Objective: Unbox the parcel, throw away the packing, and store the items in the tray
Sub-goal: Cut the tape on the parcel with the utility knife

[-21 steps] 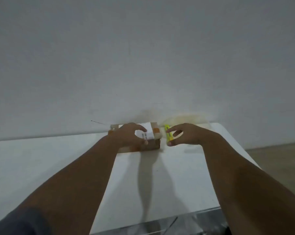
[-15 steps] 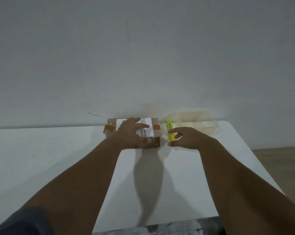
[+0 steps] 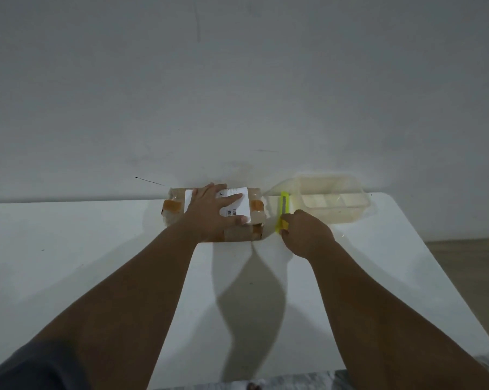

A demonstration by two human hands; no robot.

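Parcel-opening is about to begin at the centre of the frame, where a brown cardboard parcel (image 3: 213, 218) with a white shipping label and orange tape patches is pinned flat to the white table (image 3: 68, 249) against the grey wall. The left hand (image 3: 213, 212) is laid across the label with fingers spread. Just right of the parcel, a slim yellow utility knife (image 3: 283, 212) lies on the table, its lower end pinched by the curled right hand (image 3: 305, 233); how firmly it is held cannot be told. A clear plastic tray (image 3: 333, 202) with dividers sits at right of centre, near the knife and seemingly empty. The box is judged still sealed, so the cutting step is not yet done; the next move calls for the knife to be lifted, its blade set to the tape seam, and a shallow cut kept clear of the steadying fingers. Compared with half a second earlier, the right hand has closed lower on the knife, and the tray is now seen more fully.
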